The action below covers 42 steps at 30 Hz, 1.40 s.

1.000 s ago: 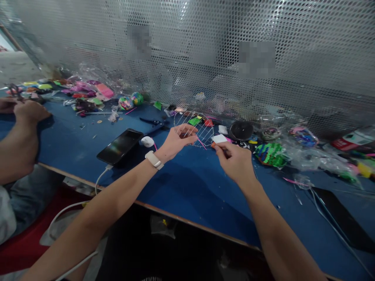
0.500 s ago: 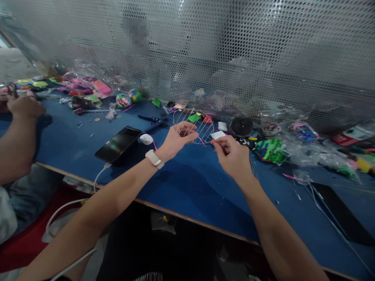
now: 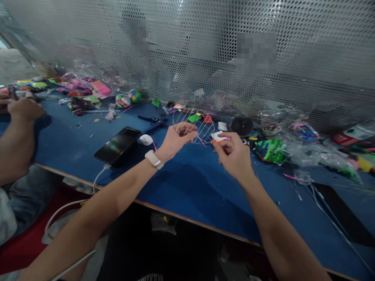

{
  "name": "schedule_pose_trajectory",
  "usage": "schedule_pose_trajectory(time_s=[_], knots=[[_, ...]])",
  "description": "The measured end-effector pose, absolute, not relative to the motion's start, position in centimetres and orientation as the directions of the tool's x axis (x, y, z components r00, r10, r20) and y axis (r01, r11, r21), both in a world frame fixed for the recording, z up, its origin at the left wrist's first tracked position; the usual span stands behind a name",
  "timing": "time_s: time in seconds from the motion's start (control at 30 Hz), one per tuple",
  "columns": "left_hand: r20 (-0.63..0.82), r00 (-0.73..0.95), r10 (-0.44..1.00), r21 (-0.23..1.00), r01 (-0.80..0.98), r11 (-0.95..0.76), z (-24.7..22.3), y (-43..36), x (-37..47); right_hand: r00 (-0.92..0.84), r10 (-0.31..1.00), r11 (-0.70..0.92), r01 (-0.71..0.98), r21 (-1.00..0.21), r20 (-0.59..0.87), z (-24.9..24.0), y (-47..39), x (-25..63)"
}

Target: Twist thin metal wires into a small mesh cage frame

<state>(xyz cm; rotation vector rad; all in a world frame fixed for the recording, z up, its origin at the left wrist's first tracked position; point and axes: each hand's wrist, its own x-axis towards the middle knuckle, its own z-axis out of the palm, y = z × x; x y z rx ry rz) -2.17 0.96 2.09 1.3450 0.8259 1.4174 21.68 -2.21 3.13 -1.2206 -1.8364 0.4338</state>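
My left hand (image 3: pixel 179 140), with a pale band on its wrist, is closed in a pinch on a round, thin wire frame (image 3: pixel 214 127) strung with slanting lines. A short pink strip (image 3: pixel 202 141) crosses the frame's lower part by those fingertips. Beside the frame's right rim, the fingers of my right hand (image 3: pixel 234 153) pinch a small, soft-looking orange piece (image 3: pixel 215 142). Directly behind it a white piece (image 3: pixel 219 136) shows, partly covered by the fingers; whether they touch it I cannot tell.
A phone (image 3: pixel 117 145) on a cable, a white mouse-shaped piece (image 3: pixel 145 139) and dark-handled pliers (image 3: pixel 154 124) lie left. Coloured clay and plastic bags line the perforated metal wall (image 3: pixel 187 50). A green striped ball (image 3: pixel 271 150) and black slab (image 3: pixel 341 212) lie right. Another person's hand (image 3: pixel 26 108) works far left.
More of the orange piece shows at my right fingertips, and the right fingers have shifted slightly upward. My left hand and the wire frame stay nearly still.
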Motion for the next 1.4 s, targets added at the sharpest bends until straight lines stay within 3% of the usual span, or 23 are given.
schedule_pose_trajectory(time_s=[0.27, 0.5, 0.6, 0.77, 1.07, 1.4], knots=[[0.305, 0.138, 0.942, 0.942, -0.189, -0.277, 2.6, 0.7, -2.4, -0.203, 0.886, 0.457, 0.526, -0.717, 0.416, 3.7, -1.7, 22.8], [0.274, 0.262, 0.925, 0.950, -0.221, -0.219, 2.1, 0.8, -2.0, -0.384, 0.898, 0.393, 0.475, -0.788, 0.216, 4.7, -1.7, 23.6], [0.266, 0.344, 0.900, 0.957, -0.206, -0.204, 1.8, 0.6, -1.9, -0.421, 0.893, 0.333, 0.373, -0.866, 0.162, 5.0, -1.9, 23.1], [0.266, 0.424, 0.866, 0.960, -0.201, -0.197, 1.7, 0.2, -1.6, -0.376, 0.914, 0.239, 0.198, -0.950, 0.152, 4.9, -2.4, 21.6], [0.221, 0.413, 0.883, 0.966, -0.220, -0.139, 2.7, -1.0, -0.7, -0.319, 0.941, 0.152, 0.098, -0.983, 0.113, 4.8, -3.0, 20.6], [0.325, 0.409, 0.853, 0.934, -0.278, -0.223, 2.3, -0.7, -0.8, -0.325, 0.943, 0.080, 0.013, -0.997, 0.072, 4.6, -3.1, 20.2]])
